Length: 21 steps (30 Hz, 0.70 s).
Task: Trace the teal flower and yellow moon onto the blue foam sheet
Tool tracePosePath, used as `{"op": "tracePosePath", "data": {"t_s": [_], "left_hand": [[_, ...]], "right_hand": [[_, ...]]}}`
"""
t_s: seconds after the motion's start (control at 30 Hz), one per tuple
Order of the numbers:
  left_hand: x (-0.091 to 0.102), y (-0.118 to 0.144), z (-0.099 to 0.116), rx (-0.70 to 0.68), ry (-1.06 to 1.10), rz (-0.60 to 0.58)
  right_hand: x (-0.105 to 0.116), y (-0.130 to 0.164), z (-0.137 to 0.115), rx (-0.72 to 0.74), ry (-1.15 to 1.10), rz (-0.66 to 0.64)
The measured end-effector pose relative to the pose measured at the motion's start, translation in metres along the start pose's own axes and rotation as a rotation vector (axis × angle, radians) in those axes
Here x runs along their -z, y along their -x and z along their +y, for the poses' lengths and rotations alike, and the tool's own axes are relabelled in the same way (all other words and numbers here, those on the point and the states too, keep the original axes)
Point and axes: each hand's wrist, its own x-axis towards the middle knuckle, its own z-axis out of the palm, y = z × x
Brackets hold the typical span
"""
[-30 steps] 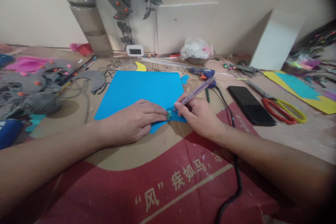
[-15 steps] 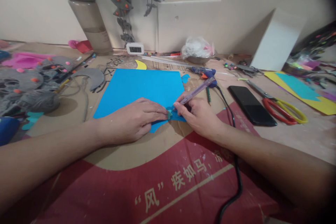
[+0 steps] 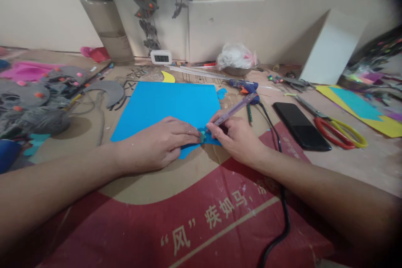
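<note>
A sheet of bright blue paper (image 3: pixel 176 102) lies on the cardboard, with a curved cut along its near edge. My left hand (image 3: pixel 163 140) rests on it, fingers stretched out and lying flat. Its fingertips press on a small teal cut-out (image 3: pixel 202 136) with a wavy outline. A pale purple, see-through pen (image 3: pixel 234 109) is pinched in my right hand (image 3: pixel 235 132). The pen's tip is down beside the cut-out, though my fingers partly hide it.
Behind my right hand lie a glue gun (image 3: pixel 243 85) with a black cord and a green pencil (image 3: pixel 249 114). A phone (image 3: pixel 300 126) and red-and-yellow-handled scissors (image 3: pixel 336 127) are to the right. Grey felt crescents (image 3: pixel 108 93) lie left, below a tall bottle (image 3: pixel 108 21).
Both hands and the pen stay almost in the same place. Only a very slight shift of the pen and the view shows.
</note>
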Motion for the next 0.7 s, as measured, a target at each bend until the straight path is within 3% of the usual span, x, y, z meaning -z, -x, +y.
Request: {"op": "tracePosePath", "data": {"t_s": [0.7], "left_hand": [[-0.0013,0.0003,-0.0014,-0.003,-0.035,-0.021]], "right_hand": [[0.0005,0.0007,-0.0013,0.043,0.001,-0.009]]}}
